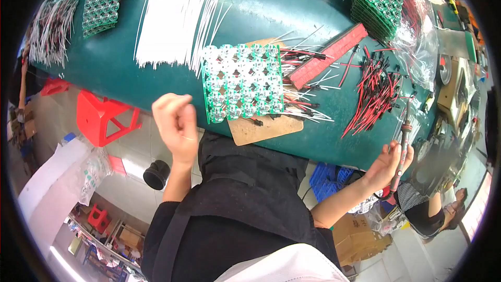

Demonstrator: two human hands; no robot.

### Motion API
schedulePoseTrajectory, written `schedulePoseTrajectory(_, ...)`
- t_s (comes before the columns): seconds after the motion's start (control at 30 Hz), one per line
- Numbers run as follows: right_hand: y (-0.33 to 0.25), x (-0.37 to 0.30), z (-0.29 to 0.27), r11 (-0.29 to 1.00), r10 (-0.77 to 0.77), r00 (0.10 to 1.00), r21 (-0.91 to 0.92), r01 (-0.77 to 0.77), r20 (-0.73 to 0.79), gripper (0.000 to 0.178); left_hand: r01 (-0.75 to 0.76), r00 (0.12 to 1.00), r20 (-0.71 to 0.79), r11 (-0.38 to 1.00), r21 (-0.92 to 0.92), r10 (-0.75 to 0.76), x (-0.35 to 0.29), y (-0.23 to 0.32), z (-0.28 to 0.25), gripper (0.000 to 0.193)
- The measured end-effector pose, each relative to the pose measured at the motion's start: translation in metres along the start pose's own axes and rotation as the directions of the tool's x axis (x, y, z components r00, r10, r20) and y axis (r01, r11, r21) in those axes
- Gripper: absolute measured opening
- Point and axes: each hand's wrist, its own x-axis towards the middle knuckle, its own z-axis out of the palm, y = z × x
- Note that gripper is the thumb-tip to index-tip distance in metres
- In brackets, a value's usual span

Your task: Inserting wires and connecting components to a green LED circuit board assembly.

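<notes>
My right hand (389, 164) grips a soldering iron (401, 159) at the right, its tip pointing up over the table edge. At the left, my left hand (177, 122) is closed, fingers curled in; whatever they may hold is hidden. A thin pale strand shows by its wrist. Just right of that hand lies a green circuit board panel (242, 81) with rows of small round units. It rests on a brown board (269, 129). White, red and black wires (308, 107) stick out from the panel's right side, beside a red foam-like bar (329, 56).
White wires (169, 23) lie spread behind the panel. Red and black wires (373, 91) are heaped at the right. Stacked green panels (376, 2) stand at the back right, another stack (102, 2) at the back left. A red stool (104, 117) stands left; a person (425, 211) sits right.
</notes>
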Motion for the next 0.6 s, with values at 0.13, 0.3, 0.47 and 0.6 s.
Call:
schedulePoseTrajectory(0.13, 0.002, 0.006, -0.039, 0.987, 0.041, 0.986, 0.160, -0.015, -0.162, 0.040, 0.406, 0.912, 0.234, 0.666, -0.625, -0.337, 0.015, -0.008, -0.008, 0.042)
schedulePoseTrajectory(0.3, -0.016, 0.008, -0.084, 0.996, -0.017, 0.901, 0.076, 0.055, -0.433, 0.043, 0.615, 0.781, 0.524, 0.563, -0.552, -0.339, 0.030, 0.003, 0.011, 0.046)
schedulePoseTrajectory(0.47, 0.006, 0.009, -0.085, 0.843, -0.364, 0.796, -0.534, 0.061, -0.484, 0.026, 0.770, 0.621, 0.586, 0.543, -0.335, -0.520, 0.037, -0.018, -0.004, 0.045)
schedulePoseTrajectory(0.6, -0.006, 0.013, -0.097, 0.603, -0.551, 0.773, -0.790, 0.109, -0.314, 0.028, 0.785, 0.609, 0.645, 0.468, -0.406, -0.462, 0.041, -0.023, -0.002, 0.040)
